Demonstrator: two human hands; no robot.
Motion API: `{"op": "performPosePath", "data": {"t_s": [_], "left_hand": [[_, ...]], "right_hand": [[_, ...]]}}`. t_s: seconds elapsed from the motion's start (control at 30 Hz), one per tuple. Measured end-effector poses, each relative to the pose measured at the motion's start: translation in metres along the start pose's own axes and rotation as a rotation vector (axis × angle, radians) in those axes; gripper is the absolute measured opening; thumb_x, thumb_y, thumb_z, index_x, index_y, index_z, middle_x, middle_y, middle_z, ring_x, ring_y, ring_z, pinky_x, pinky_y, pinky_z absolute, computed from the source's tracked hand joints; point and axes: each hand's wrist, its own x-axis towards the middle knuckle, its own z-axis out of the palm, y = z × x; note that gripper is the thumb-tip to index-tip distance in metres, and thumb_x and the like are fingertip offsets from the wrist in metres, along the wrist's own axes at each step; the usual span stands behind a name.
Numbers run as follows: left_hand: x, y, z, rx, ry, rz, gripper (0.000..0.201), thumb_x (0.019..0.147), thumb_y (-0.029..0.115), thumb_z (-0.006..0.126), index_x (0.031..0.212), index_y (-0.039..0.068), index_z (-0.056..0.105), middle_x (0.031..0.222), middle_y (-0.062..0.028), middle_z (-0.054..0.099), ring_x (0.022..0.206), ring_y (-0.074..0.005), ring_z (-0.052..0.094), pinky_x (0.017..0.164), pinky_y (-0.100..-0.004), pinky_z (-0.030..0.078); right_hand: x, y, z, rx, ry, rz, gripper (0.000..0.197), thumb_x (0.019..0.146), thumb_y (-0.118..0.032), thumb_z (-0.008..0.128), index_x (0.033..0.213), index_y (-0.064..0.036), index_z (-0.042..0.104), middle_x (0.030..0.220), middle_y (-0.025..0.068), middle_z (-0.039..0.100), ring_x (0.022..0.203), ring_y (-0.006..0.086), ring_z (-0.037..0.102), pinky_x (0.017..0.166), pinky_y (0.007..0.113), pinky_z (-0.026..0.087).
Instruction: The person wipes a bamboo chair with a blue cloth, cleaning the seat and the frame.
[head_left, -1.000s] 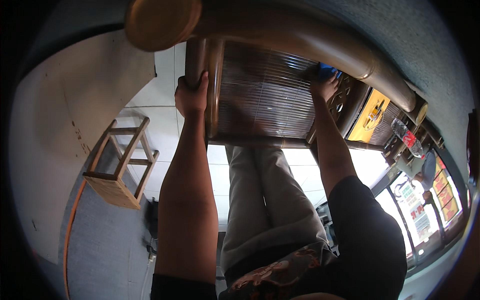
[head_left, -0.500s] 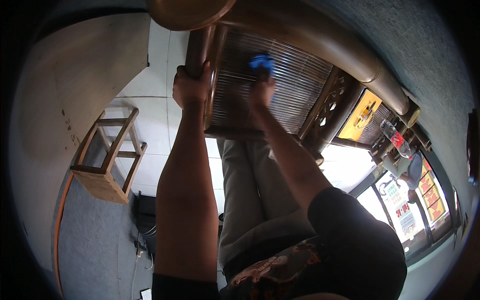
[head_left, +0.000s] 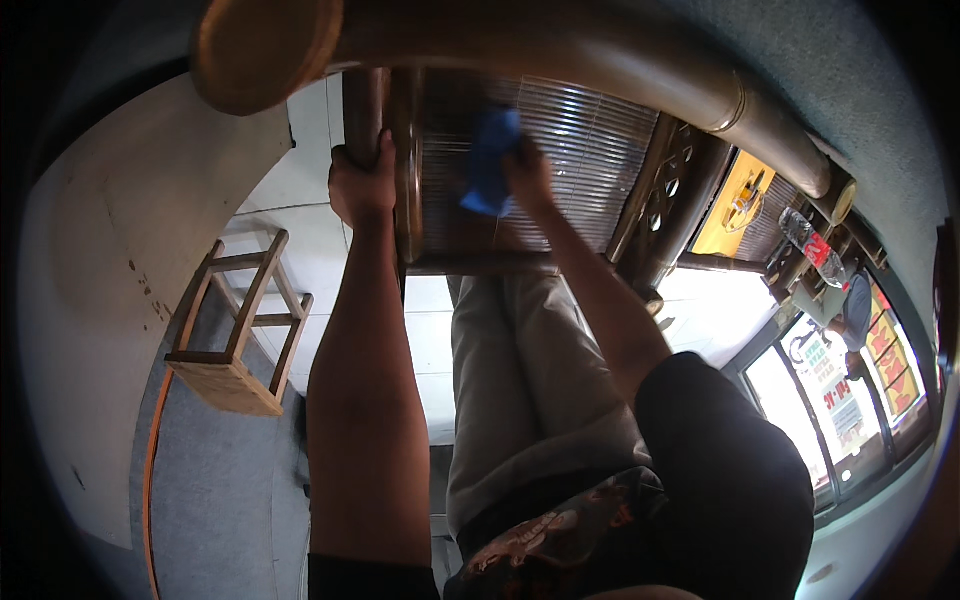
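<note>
My left hand (head_left: 364, 188) is wrapped round a dark brown bamboo pole (head_left: 366, 105) at the left side of a bamboo bench. With my right hand (head_left: 528, 178) I hold a blue cloth (head_left: 490, 165) over the slatted bamboo seat (head_left: 590, 130). The cloth hangs spread out and is blurred by motion, as is the hand. Whether the cloth presses on the slats or hovers just off them, I cannot tell. Bare slats show to the right of the cloth.
A thick bamboo beam (head_left: 560, 45) runs across the far side. To the left, a small wooden stool (head_left: 240, 330) stands near a pale panel (head_left: 100, 260). Further right are a yellow board (head_left: 735, 205), a plastic bottle with a red label (head_left: 812, 247) and bright glass doors (head_left: 830, 390).
My right hand has swept the blue cloth left and slightly nearer, and the cloth now hangs more spread out. My left hand keeps its hold on the pole. The whole view has shifted slightly.
</note>
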Motion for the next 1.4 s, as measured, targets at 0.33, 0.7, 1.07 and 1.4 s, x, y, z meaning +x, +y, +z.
{"op": "performPosePath", "data": {"t_s": [0.33,0.7,1.07,1.4], "left_hand": [[-0.004,0.010,0.004,0.010,0.094,0.078,0.057,0.071,0.058,0.062,0.084,0.002,0.057,0.078,-0.0183,0.065,0.075,-0.0366,0.063,0.067,-0.0458,0.049],[-0.005,0.009,0.007,0.016,0.132,0.095,0.060,0.068,0.058,0.064,0.085,0.002,0.054,0.081,-0.0179,0.064,0.077,-0.0365,0.063,0.068,-0.0458,0.050],[-0.009,0.013,0.005,0.034,0.124,0.097,0.062,0.072,0.060,0.058,0.091,0.000,0.057,0.086,-0.0188,0.065,0.081,-0.0374,0.063,0.072,-0.0458,0.049],[-0.010,0.012,0.008,0.023,0.140,0.113,0.064,0.072,0.061,0.057,0.090,-0.001,0.057,0.085,-0.0201,0.065,0.079,-0.0379,0.063,0.070,-0.0462,0.050]], "right_hand": [[0.012,0.062,-0.082,-0.524,0.333,-0.295,0.054,0.073,-0.032,0.069,0.111,-0.0005,0.049,0.103,0.0207,0.050,0.098,0.0377,0.047,0.087,0.046,0.040],[-0.020,0.056,-0.038,-0.503,0.293,-0.396,0.054,0.069,-0.032,0.075,0.105,-0.0022,0.049,0.097,0.0171,0.047,0.092,0.0363,0.048,0.080,0.044,0.043],[0.011,0.061,-0.029,-0.658,0.294,-0.416,0.099,0.066,-0.052,0.070,0.142,-0.0118,0.020,0.146,0.0146,0.020,0.123,0.0309,0.035,0.092,0.046,0.032],[0.027,0.086,-0.033,-0.481,0.416,-0.475,0.045,0.086,-0.025,0.057,0.129,-0.0140,0.048,0.135,0.0039,0.045,0.117,0.0224,0.049,0.090,0.039,0.038]]}}
